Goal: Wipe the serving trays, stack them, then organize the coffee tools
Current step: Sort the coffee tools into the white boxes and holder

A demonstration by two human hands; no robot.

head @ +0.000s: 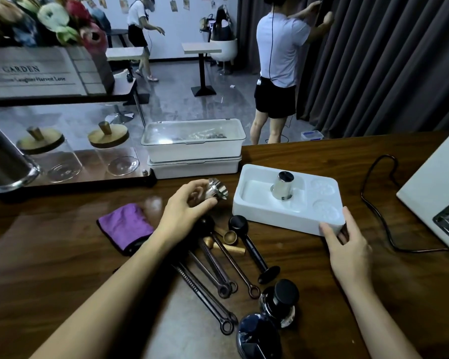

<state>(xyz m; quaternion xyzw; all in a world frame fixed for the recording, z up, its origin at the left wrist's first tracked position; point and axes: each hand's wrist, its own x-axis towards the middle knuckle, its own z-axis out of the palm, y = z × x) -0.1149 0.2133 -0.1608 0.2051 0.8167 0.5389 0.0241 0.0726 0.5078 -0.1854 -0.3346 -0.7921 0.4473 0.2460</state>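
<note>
My left hand (pixel 184 206) grips a shiny silver funnel-shaped coffee tool (pixel 216 190) above the wooden table, left of a white moulded tool tray (pixel 259 211). A steel cylinder with a black cap (pixel 284 186) stands upright in the tray's large recess. My right hand (pixel 347 239) rests on the tray's near right corner, fingers spread against its edge. Several long dark measuring spoons (pixel 218 275), a wooden scoop (pixel 230 237) and black tampers (pixel 283 299) lie on the table between my arms. A purple cloth (pixel 126 226) lies left of my left wrist.
Two white lidded bins (pixel 192 151) are stacked at the table's far edge. Glass jars with wooden lids (pixel 109 149) stand on a shelf at left. A black cable (pixel 373 203) runs to a white appliance (pixel 436 193) at right. Two people stand beyond the table.
</note>
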